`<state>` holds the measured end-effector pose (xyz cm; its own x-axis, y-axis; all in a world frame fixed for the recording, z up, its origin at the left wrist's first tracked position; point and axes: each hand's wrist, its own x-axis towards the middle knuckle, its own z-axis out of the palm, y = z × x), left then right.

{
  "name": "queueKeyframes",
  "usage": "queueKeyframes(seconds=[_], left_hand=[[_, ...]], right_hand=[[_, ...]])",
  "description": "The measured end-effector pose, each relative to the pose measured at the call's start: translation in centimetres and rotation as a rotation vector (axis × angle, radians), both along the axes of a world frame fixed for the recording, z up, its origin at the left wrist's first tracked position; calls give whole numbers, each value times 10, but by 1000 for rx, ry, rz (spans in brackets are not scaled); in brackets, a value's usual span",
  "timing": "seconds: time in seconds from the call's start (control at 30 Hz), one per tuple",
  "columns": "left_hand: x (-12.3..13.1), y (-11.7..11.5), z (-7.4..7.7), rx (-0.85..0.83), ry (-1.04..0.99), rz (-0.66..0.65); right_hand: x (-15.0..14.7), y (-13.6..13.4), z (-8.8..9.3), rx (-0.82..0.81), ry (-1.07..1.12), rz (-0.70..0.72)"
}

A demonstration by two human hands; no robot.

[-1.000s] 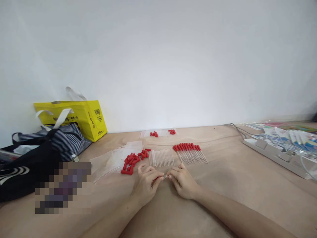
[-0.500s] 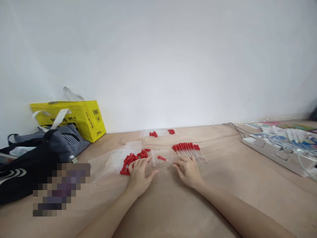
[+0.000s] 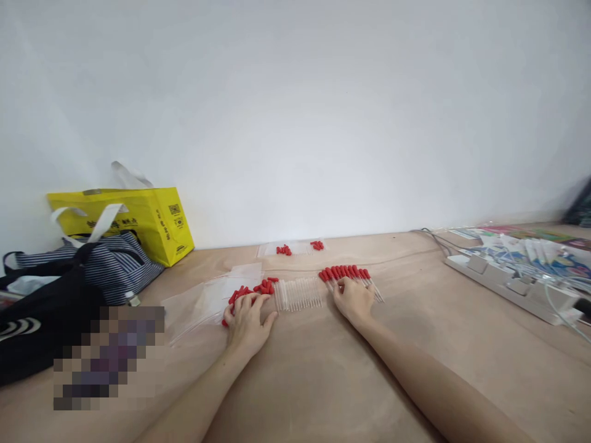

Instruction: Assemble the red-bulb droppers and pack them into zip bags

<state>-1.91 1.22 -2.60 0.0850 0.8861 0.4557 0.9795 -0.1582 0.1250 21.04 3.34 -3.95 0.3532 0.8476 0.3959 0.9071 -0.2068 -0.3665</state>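
My left hand (image 3: 247,323) rests over a pile of small red rubber bulbs (image 3: 240,291), fingers curved and spread, thumb apart; nothing shows in its grasp. To its right, thin clear glass tubes (image 3: 299,294) lie side by side in a row. My right hand (image 3: 354,300) is at a second row, of droppers (image 3: 354,271) with red bulbs on their upper ends. Its fingers are closed near the row's left part, seemingly on a dropper, while the hand covers the lower stems there.
Clear plastic bags (image 3: 198,304) lie left of the pile. Near the wall is another bag (image 3: 302,247) with red bulbs and tubes. A yellow bag (image 3: 170,231), striped bag (image 3: 124,264) and black bag (image 3: 50,320) stand left; a power strip (image 3: 512,289) with cables lies right.
My right hand has moved up and right onto the red-topped droppers. The red bulb lying over the clear tubes is no longer there. My left hand has shifted left, farther over the pile.
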Motion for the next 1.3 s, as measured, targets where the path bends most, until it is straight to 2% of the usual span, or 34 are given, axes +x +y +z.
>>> queueKeyframes(seconds=[0.23,0.4,0.53,0.67,0.83,1.07,1.3], left_hand=[[-6,7,0,50,31,70],[-10,9,1,70,48,90],[-11,10,1,100,67,85],[-9,14,-1,143,95,70],[-2,23,0,214,179,0],[1,30,1,210,240,-27],[-2,31,4,242,199,-10]], right_hand=[[-3,2,1,-86,-14,9],[0,1,0,-20,-20,34],[-6,-6,0,117,-58,161],[-19,-9,0,135,-95,285],[-31,-2,3,48,-120,207],[-31,7,13,-107,-158,158],[-31,10,12,-107,-142,157]])
